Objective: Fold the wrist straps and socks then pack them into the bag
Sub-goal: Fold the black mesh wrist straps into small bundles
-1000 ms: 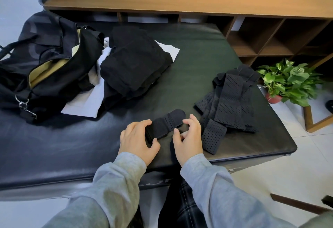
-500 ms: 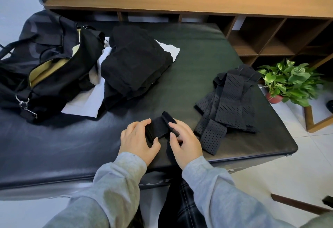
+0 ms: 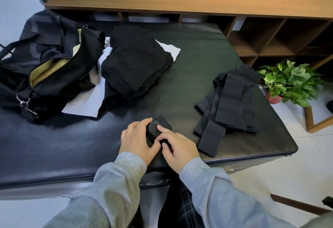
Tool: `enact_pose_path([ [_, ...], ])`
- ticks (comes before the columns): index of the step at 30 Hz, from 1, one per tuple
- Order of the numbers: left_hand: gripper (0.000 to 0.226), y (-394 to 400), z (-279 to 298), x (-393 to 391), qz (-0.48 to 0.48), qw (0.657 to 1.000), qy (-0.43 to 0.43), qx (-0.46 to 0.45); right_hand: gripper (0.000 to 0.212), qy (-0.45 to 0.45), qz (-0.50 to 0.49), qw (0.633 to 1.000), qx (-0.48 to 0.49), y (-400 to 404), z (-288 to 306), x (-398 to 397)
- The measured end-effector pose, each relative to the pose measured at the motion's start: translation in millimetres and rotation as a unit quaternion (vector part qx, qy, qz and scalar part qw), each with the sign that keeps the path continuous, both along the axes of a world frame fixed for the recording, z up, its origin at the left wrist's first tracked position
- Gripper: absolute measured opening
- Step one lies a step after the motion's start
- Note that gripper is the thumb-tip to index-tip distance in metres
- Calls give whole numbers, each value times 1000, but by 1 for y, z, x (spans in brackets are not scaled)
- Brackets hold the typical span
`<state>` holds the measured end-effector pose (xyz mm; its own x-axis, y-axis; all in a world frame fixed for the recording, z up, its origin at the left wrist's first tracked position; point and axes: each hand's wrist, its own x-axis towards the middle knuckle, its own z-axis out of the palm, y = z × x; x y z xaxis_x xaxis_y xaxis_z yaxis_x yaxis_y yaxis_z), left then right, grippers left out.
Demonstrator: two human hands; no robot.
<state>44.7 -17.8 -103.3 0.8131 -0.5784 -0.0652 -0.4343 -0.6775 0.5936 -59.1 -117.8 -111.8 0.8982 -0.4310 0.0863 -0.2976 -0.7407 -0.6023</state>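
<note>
A black perforated wrist strap (image 3: 158, 126) lies folded into a short bundle near the front edge of the black padded table (image 3: 194, 51). My left hand (image 3: 137, 139) grips its left side, fingers curled over the top. My right hand (image 3: 177, 146) pinches the folded end, index finger laid across it. A pile of several more black perforated straps (image 3: 228, 105) lies to the right. The black duffel bag (image 3: 41, 65) sits open at the far left, its tan lining showing.
Folded black clothing (image 3: 135, 67) rests on a white cloth (image 3: 84, 105) beside the bag. A wooden shelf unit (image 3: 270, 38) stands behind the table. A potted green plant (image 3: 290, 81) sits on the floor past the table's right edge.
My right hand has folded the strap's free end over toward my left hand. The strap went from a long strip to a compact bundle. My left hand stayed in place.
</note>
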Motion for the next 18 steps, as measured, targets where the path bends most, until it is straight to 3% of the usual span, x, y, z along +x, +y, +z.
enact_pose_path([
  [6, 26, 0, -9, 3, -56, 992, -98, -58, 38, 81, 48, 995, 15, -7, 3, 2],
  [12, 25, -3, -11, 3, -38, 993, -100, -53, 62, 141, 81, 987, 21, -15, 21, 4],
  [18, 27, 15, -12, 4, -45, 988, -144, -22, 58, 136, 33, 990, -32, 8, 20, -1],
])
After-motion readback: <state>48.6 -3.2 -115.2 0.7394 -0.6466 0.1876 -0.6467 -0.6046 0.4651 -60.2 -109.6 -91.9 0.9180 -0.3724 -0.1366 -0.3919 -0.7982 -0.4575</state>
